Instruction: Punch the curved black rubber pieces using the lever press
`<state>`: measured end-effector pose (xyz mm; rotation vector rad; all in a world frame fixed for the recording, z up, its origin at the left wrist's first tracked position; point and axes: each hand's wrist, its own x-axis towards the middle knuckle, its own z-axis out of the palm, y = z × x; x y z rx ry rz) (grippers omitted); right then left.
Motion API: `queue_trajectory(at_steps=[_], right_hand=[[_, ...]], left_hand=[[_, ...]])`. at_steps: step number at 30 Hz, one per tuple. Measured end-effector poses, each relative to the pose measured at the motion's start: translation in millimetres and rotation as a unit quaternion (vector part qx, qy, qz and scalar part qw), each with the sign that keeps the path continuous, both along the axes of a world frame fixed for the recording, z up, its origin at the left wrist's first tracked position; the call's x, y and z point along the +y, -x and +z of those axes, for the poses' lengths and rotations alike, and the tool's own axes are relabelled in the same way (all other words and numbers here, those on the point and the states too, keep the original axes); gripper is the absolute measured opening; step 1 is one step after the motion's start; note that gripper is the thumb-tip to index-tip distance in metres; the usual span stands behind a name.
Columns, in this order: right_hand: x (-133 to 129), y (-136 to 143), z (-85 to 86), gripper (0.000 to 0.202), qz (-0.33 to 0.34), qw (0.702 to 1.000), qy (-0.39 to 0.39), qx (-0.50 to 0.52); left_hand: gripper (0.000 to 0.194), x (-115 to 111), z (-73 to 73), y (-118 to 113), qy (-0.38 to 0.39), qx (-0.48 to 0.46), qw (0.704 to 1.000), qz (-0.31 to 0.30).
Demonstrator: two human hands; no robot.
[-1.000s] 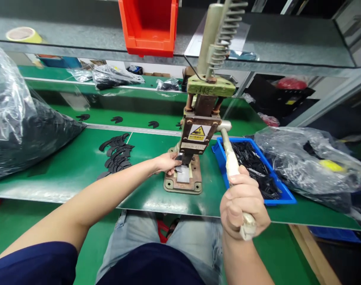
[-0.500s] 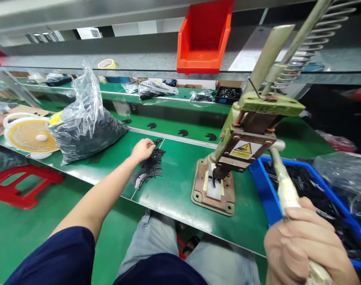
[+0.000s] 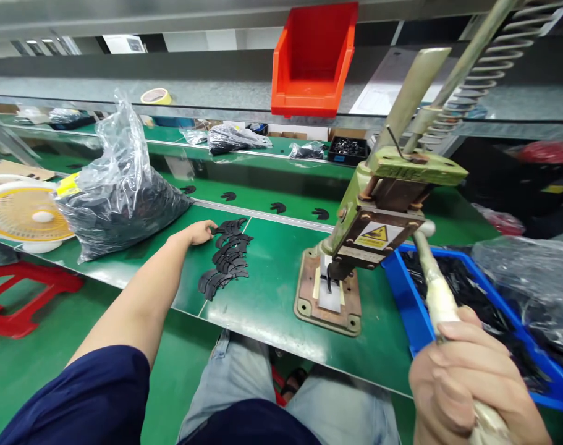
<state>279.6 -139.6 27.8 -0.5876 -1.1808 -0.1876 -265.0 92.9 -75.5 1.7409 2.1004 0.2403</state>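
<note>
Several curved black pieces (image 3: 230,253) lie overlapped in a row on the green table. At the upper left end of this row is my left hand (image 3: 201,232), its fingers pinched at the edge of a black piece. My right hand (image 3: 466,377) is wrapped round the pale lever handle (image 3: 441,296) of the green hand press (image 3: 378,216). Under the press head, a small black part (image 3: 329,279) sits on the metal plate of the press base (image 3: 304,306).
A plastic bag of black parts (image 3: 123,198) stands left, beside a yellow fan (image 3: 26,213). Blue bin (image 3: 406,309) with black parts is right of the press. Above hangs a red bin (image 3: 311,102). Black pieces (image 3: 278,207) lie spaced along the back strip.
My left hand has moved left, from over the row's upper end to its left side, uncovering more pieces. The right hand stays on the lever. The view has shifted slightly.
</note>
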Motion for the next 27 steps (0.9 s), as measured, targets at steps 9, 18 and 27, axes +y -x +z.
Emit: queue_trajectory(at_steps=[9, 18, 27], right_hand=[[0.3, -3.1, -0.3, 0.03, 0.005, 1.0, 0.001, -0.006], [3.0, -6.4, -3.1, 0.029, -0.004, 1.0, -0.004, -0.016], [5.9, -6.0, -4.6, 0.033, 0.005, 1.0, -0.023, -0.003]], left_hand=[[0.059, 14.6, -1.9, -7.1, -0.029, 0.021, 0.999, -0.001], [0.053, 11.3, -13.5, 4.8, 0.004, 0.005, 0.996, 0.094], [0.08, -26.7, -5.9, 32.8, 0.0, -0.039, 0.992, 0.117]])
